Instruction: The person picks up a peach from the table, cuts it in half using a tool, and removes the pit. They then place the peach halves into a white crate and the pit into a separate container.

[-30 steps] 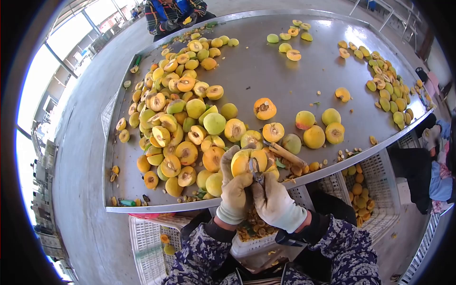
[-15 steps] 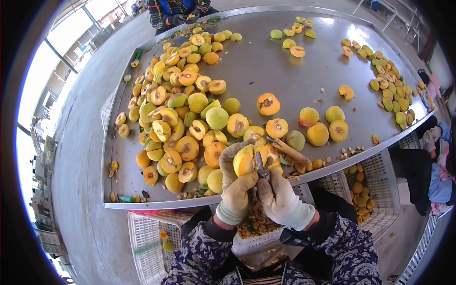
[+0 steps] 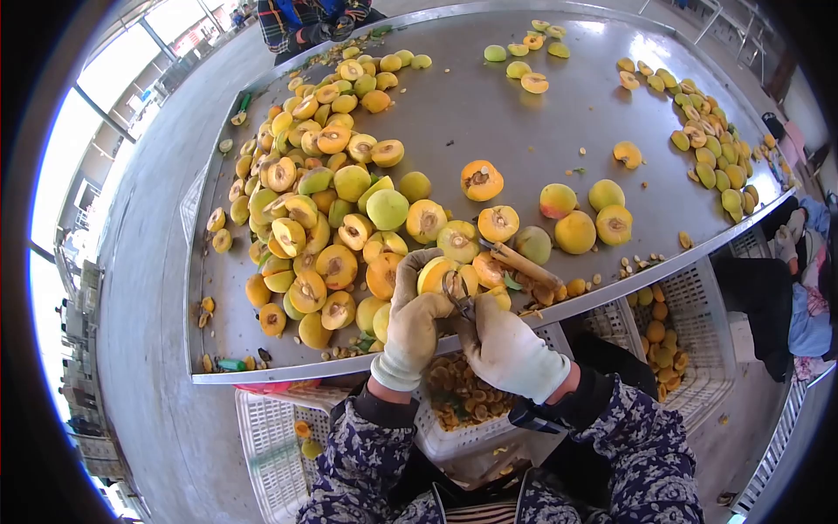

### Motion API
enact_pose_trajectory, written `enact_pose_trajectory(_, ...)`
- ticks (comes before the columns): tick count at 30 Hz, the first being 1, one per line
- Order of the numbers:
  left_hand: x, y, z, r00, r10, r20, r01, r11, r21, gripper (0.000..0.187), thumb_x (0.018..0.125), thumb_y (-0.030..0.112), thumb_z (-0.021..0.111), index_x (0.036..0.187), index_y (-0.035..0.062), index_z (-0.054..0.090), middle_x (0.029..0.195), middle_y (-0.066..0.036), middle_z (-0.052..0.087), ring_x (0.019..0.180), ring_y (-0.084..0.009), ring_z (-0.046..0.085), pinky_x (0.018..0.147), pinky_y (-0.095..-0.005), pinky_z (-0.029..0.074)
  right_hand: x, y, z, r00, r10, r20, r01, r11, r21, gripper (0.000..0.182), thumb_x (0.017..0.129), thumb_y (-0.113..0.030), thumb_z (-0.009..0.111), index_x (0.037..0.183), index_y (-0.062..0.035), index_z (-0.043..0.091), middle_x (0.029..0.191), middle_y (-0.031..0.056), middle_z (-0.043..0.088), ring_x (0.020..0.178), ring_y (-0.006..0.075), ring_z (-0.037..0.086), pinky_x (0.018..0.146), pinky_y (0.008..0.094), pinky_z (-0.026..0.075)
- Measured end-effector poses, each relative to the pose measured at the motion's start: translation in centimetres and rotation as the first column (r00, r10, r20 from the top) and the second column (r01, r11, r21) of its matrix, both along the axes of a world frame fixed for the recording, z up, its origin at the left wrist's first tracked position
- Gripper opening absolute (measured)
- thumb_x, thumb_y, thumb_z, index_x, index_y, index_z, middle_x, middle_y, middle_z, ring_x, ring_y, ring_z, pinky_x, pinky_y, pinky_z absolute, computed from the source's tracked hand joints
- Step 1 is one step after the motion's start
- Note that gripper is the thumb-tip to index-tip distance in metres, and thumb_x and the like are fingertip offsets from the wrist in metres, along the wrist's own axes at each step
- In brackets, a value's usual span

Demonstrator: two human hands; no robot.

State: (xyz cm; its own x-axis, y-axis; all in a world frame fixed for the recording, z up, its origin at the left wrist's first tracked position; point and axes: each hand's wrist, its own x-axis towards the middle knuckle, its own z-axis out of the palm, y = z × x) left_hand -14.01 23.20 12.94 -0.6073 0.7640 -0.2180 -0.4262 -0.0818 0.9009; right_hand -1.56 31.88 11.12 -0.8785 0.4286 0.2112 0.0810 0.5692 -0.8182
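My left hand (image 3: 410,327), in a pale work glove, is closed round a yellow peach half (image 3: 434,275) at the table's near edge. My right hand (image 3: 515,354), gloved too, grips a pitting tool with a curved metal loop (image 3: 456,286); the loop is against the fruit's cut side. Part of the fruit and the tool's handle are hidden by the gloves. Just beyond my hands are several cut peaches (image 3: 458,240) and a wooden-handled tool (image 3: 524,262) lying on the metal table (image 3: 541,113).
A large heap of halved peaches (image 3: 336,266) covers the table's left side; another pile (image 3: 716,157) lies far right. Below the edge stand a crate of pits and scraps (image 3: 467,393) and white crates (image 3: 698,349). A co-worker's sleeves (image 3: 279,26) show at the far left.
My hands have drawn slightly left and down with the peach half. The tool has turned, so its metal loop now shows against the fruit. The whole view has shifted a little.
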Motion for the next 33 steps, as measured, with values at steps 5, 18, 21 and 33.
enact_pose_trajectory(5,0.7,0.8,-0.5,0.989,0.126,-0.072,-0.118,0.987,0.107,0.055,0.069,-0.008,0.046,0.124,0.0022,0.045,0.118,-0.013,0.051,0.102,-0.0229,0.057,0.088,-0.0302,0.05,-0.3,0.3,-0.2,0.998,-0.041,-0.055,0.053,0.966,0.254,0.02,0.089,-0.017,0.059,0.092,-0.0007,0.048,0.065,0.017,0.056,0.06,0.0378,0.06,0.052,0.043,0.048)
enact_pose_trajectory(18,-1.5,0.3,0.0,0.985,-0.114,-0.127,0.119,0.992,0.033,0.049,0.084,-0.001,0.046,0.133,-0.0006,0.039,0.118,-0.009,0.052,0.106,-0.0149,0.052,0.092,-0.0265,0.044,0.4,3.0,4.1,0.9,0.249,0.357,0.075,0.718,-0.692,0.026,0.096,-0.025,0.053,0.099,-0.0002,0.047,0.066,0.0156,0.057,0.061,0.0366,0.06,0.058,0.045,0.049)
enact_pose_trajectory(21,0.4,0.2,-0.1,0.798,-0.024,-0.602,0.053,0.998,0.03,0.05,0.094,0.014,0.049,0.14,0.0003,0.034,0.13,-0.011,0.049,0.117,-0.018,0.05,0.1,-0.0305,0.041,0.9,3.3,5.3,0.888,0.283,0.363,0.106,0.641,-0.76,0.025,0.097,-0.025,0.052,0.1,0.0,0.049,0.066,0.0123,0.057,0.062,0.0331,0.06,0.059,0.0432,0.048)
enact_pose_trajectory(33,-1.2,-0.4,-0.9,0.675,-0.123,-0.727,0.062,0.992,-0.111,0.045,0.095,0.006,0.04,0.139,-0.0003,0.037,0.129,-0.01,0.049,0.114,-0.0155,0.05,0.098,-0.0282,0.042,0.7,3.2,3.3,0.903,0.401,0.155,-0.096,0.54,-0.836,0.032,0.1,-0.038,0.047,0.096,-0.0067,0.047,0.064,-0.0011,0.048,0.051,0.0081,0.051,0.043,0.0231,0.04)
